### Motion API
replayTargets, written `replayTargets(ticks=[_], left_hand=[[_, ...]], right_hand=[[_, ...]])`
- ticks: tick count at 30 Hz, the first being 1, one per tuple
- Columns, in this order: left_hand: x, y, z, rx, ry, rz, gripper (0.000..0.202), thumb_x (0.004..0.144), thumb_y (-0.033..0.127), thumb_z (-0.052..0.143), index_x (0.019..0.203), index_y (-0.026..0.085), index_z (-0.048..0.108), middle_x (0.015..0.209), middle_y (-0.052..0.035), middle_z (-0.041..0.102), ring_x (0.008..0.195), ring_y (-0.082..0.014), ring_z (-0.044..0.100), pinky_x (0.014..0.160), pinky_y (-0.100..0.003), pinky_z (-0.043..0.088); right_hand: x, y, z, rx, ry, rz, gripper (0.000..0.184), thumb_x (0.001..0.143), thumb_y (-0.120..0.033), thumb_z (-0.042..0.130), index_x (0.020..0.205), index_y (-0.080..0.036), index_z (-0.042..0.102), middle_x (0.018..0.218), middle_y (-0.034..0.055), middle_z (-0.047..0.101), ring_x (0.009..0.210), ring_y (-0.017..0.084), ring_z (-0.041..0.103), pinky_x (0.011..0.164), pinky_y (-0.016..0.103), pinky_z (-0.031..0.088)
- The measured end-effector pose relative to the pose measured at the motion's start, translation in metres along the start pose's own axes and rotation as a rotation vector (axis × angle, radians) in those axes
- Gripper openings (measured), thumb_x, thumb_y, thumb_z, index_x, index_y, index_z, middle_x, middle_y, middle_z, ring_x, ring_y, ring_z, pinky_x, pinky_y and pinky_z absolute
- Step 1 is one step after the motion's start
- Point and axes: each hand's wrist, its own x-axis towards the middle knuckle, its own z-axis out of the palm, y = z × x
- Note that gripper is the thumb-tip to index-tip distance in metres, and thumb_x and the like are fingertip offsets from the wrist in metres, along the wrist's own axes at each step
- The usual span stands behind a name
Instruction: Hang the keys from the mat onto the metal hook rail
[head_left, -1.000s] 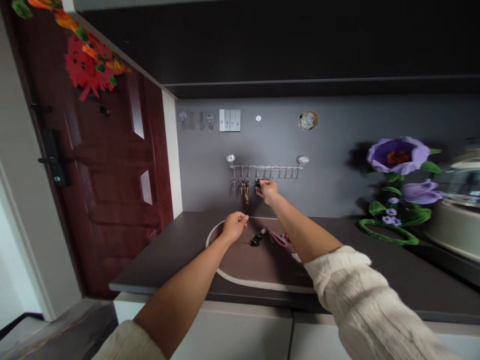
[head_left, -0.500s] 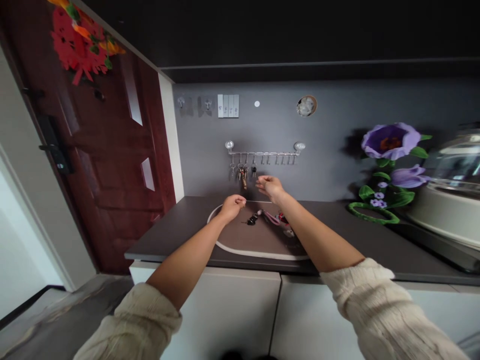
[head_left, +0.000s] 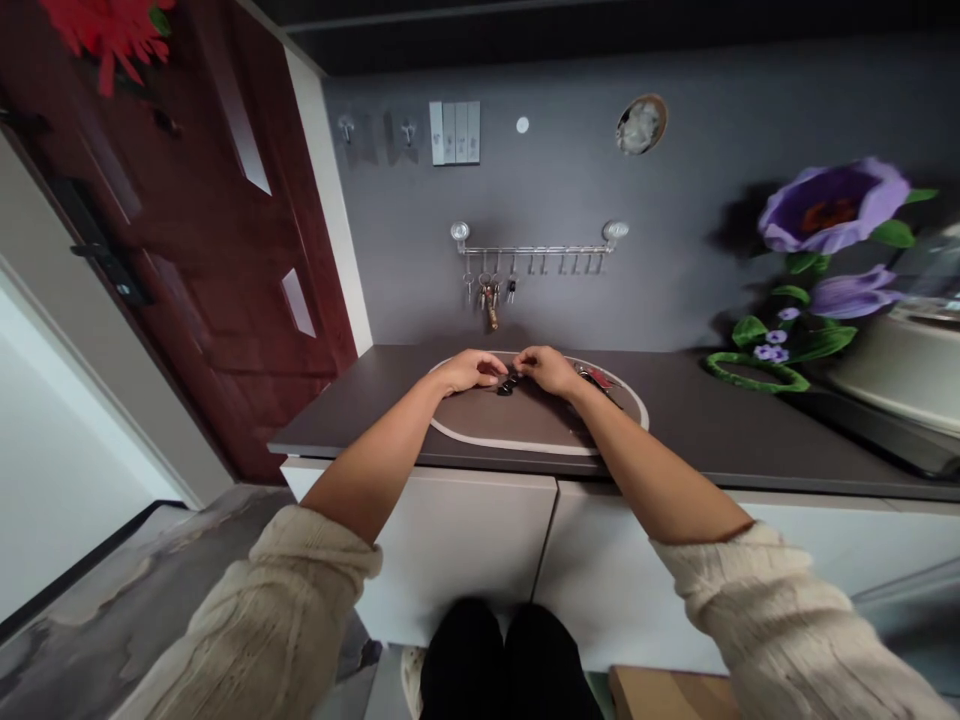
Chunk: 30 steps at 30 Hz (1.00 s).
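Observation:
A small bunch of black keys (head_left: 506, 386) rests on the brown oval mat (head_left: 517, 438), between my two hands. My left hand (head_left: 471, 371) reaches in from the left, its fingers stretched toward the keys and the thumb held a little apart. From the other side, my right hand (head_left: 546, 371) has its fingertips pinched at the upper right end of the bunch; the exact grip is partly hidden. Behind my right wrist lies a red and pinkish item (head_left: 600, 378), partly covered by the forearm.
Above the mat, a clear hook rail (head_left: 536, 250) is fixed to the grey wall, with several keys (head_left: 489, 295) on its left hooks. Purple fabric flowers (head_left: 832, 210) and a white rounded appliance (head_left: 900, 365) stand at right. A dark red door (head_left: 247, 300) is at left.
Both hands have come down from in front of the hook rail to the black keys on the mat and closer together. The view has tilted downward, showing my legs.

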Motion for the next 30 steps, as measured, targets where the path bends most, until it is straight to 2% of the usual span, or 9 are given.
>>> replayTargets(ticks=[3,7,12,16,30], left_hand=[[-0.0012,0.0016,0.0004,0.078,-0.041,0.005,0.023,0.062,0.009,0.060,0.084,0.014,0.063,0.082,-0.0030,0.063,0.073,-0.0090,0.053,0.074,-0.026,0.040],[-0.0011,0.0027,0.0023,0.179,-0.041,0.035,0.022,0.063,0.014,0.061,0.084,0.014,0.064,0.081,-0.0028,0.064,0.073,-0.0099,0.054,0.075,-0.026,0.039],[0.0008,0.0000,0.0036,0.203,-0.010,0.074,0.016,0.062,0.018,0.062,0.078,0.014,0.065,0.076,-0.0028,0.064,0.070,-0.0106,0.054,0.072,-0.025,0.040],[0.0030,-0.0036,0.0020,0.163,0.020,0.070,0.015,0.062,0.021,0.063,0.075,0.013,0.064,0.073,-0.0023,0.063,0.066,-0.0098,0.053,0.068,-0.024,0.040],[0.0064,-0.0018,-0.0017,-0.201,0.229,-0.059,0.011,0.063,0.012,0.063,0.072,0.009,0.058,0.065,-0.0035,0.062,0.058,-0.0074,0.055,0.066,-0.026,0.042]], right_hand=[[-0.0007,0.0019,-0.0001,-0.090,-0.024,0.005,0.011,0.069,-0.018,0.052,0.073,-0.015,0.062,0.072,0.0018,0.063,0.065,0.010,0.052,0.065,0.021,0.037],[-0.0005,0.0037,0.0008,-0.063,-0.042,0.028,0.014,0.068,-0.017,0.054,0.078,-0.015,0.063,0.078,0.0030,0.064,0.068,0.011,0.054,0.068,0.022,0.038],[0.0002,0.0048,0.0021,0.031,-0.010,0.046,0.010,0.065,-0.014,0.058,0.072,-0.016,0.065,0.071,0.0020,0.064,0.062,0.011,0.053,0.066,0.023,0.038],[0.0005,0.0052,0.0022,0.069,0.004,0.033,0.009,0.062,-0.011,0.060,0.067,-0.018,0.065,0.066,0.0000,0.063,0.060,0.011,0.051,0.066,0.024,0.038],[-0.0009,-0.0021,-0.0008,-0.137,-0.017,-0.036,0.012,0.066,-0.013,0.055,0.072,-0.018,0.065,0.072,0.0018,0.064,0.063,0.012,0.052,0.065,0.023,0.036]])
